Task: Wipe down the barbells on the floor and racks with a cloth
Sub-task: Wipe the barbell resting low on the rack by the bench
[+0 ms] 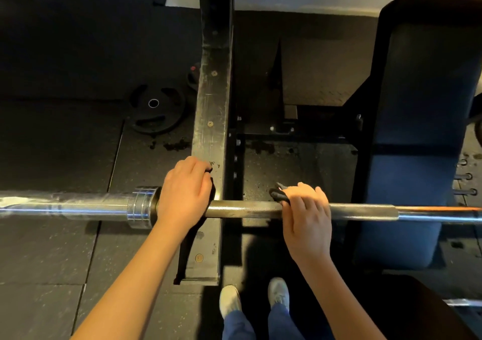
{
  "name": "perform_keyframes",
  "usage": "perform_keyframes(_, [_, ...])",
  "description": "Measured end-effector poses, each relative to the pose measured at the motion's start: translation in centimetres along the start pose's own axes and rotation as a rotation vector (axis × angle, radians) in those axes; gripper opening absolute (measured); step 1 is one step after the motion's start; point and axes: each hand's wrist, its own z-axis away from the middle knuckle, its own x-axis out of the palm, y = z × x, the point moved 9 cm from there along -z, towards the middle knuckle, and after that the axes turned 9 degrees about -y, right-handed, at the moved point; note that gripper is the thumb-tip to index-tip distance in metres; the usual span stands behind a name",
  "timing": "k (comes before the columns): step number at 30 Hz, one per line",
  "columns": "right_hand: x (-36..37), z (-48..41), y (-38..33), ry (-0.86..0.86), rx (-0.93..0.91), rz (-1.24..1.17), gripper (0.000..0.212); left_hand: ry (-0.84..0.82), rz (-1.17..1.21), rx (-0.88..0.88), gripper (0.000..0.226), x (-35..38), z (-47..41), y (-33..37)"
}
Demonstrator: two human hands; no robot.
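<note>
**Two hands on a racked bar**

Both hands sit on the barbell (245, 209), which lies level across the black rack beam (211, 104) above the rubber floor (52, 248), with the padded bench (417, 130) to the right. The bar is steel: heavy, rigid and unlikely to shift under a wipe. Its knurled middle should drag at fabric, while the polished sleeve past the collar (142, 206) looks slick. Steady it on the knurling, not the sleeve.

The cloth (277, 196) is dark, soft and limp, so it needs bunching against the metal to get any bite.

The right hand (306, 219) wraps over the bar, fingers (300, 191) curled close together and pressing the bunched cloth onto the knurl. The left hand (184, 191) grips beside the collar, fingers (198, 167) curled over the top. A dark strip shows at its fingertips and hangs below (more cloth or part of the rack, I cannot tell).

A weight plate (156, 110) lies on the floor beyond.
</note>
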Motion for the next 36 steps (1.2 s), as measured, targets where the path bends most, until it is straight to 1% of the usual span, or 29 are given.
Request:
perform_keyframes(2, [-0.1,-0.2,-0.8,0.037,0.085,-0.006,0.024,-0.008,-0.040,0.044,0.029,0.1,0.1,0.3])
perform_keyframes(3, [0.3,-0.5,-2.2,0.047,0.094,0.002,0.019,0.000,-0.066,0.044,0.033,0.0,-0.1,0.5])
perform_keyframes(4, [0.8,-0.8,-4.3,0.027,0.046,0.005,0.013,0.005,-0.087,0.039,0.036,0.0,-0.4,0.6])
perform_keyframes(5, [1.7,-0.9,-6.6,-0.003,-0.053,-0.012,0.007,0.007,-0.104,0.036,0.039,-0.1,-0.7,0.7])
perform_keyframes(7, [3.0,-0.8,-9.0,-0.124,-0.263,-0.069,0.021,0.012,-0.124,0.030,0.040,-0.1,-1.0,0.5])
perform_keyframes(8, [3.0,-0.8,-8.5,-0.167,-0.311,-0.048,0.026,0.014,-0.126,0.023,0.040,-0.2,-1.0,0.4])
perform_keyframes(9, [2.5,-0.6,-7.1,-0.165,-0.330,-0.014,0.030,0.014,-0.124,0.019,0.039,-0.2,-1.1,0.3])
perform_keyframes(11, [0.6,0.6,-3.4,-0.084,-0.322,0.007,0.036,0.010,-0.108,0.014,0.037,-0.2,-1.0,0.3])
perform_keyframes(13, [-0.3,1.8,-1.3,-0.024,-0.265,-0.020,0.039,0.018,-0.090,0.017,0.034,-0.2,-0.6,0.4])
perform_keyframes(16, [1.6,1.5,-4.2,0.007,-0.146,-0.091,0.035,0.035,-0.065,0.031,0.033,-0.2,-0.3,0.3])
perform_keyframes(17, [2.5,0.9,-6.2,-0.006,-0.156,-0.119,0.033,0.040,-0.054,0.032,0.032,-0.3,-0.2,0.3])
perform_keyframes(19, [3.8,0.4,-9.5,-0.072,-0.278,-0.133,0.031,0.054,-0.038,0.036,0.032,-0.4,-0.3,0.3])
perform_keyframes(20, [4.0,0.3,-10.0,-0.116,-0.345,-0.099,0.035,0.055,-0.027,0.037,0.032,-0.4,-0.4,0.3])
perform_keyframes(21, [3.7,0.4,-9.5,-0.136,-0.390,-0.042,0.039,0.052,-0.018,0.033,0.032,-0.4,-0.5,0.3])
perform_keyframes(23, [2.1,1.3,-6.3,-0.079,-0.410,0.029,0.040,0.045,-0.013,0.015,0.030,-0.4,-0.7,0.1])
perform_keyframes(25, [0.2,2.4,-2.2,0.004,-0.364,0.008,0.041,0.037,-0.012,0.005,0.026,-0.5,-0.8,0.1])
perform_keyframes(27, [-0.5,2.9,-0.3,0.033,-0.279,-0.035,0.044,0.041,-0.029,0.003,0.025,-0.6,-0.8,0.1])
perform_keyframes(30, [0.9,2.1,-3.1,0.064,-0.105,-0.078,0.036,0.031,-0.029,-0.005,0.021,-0.8,-0.8,0.4])
perform_keyframes(31, [1.5,1.6,-5.0,0.063,-0.099,-0.097,0.033,0.025,-0.029,-0.015,0.018,-0.8,-0.8,0.3])
perform_keyframes(32, [1.8,1.3,-6.7,0.055,-0.132,-0.118,0.031,0.020,-0.035,-0.026,0.017,-0.8,-0.8,0.3])
perform_keyframes(34, [1.9,1.3,-8.4,-0.006,-0.259,-0.109,0.033,0.006,-0.047,-0.052,0.017,-0.9,-0.9,0.1])
perform_keyframes(35, [1.6,1.3,-8.1,-0.041,-0.324,-0.077,0.037,-0.001,-0.049,-0.069,0.018,-0.9,-0.9,0.0])
perform_keyframes(36, [1.1,1.2,-7.3,-0.073,-0.367,-0.042,0.045,-0.005,-0.050,-0.086,0.018,-0.9,-1.0,-0.1])
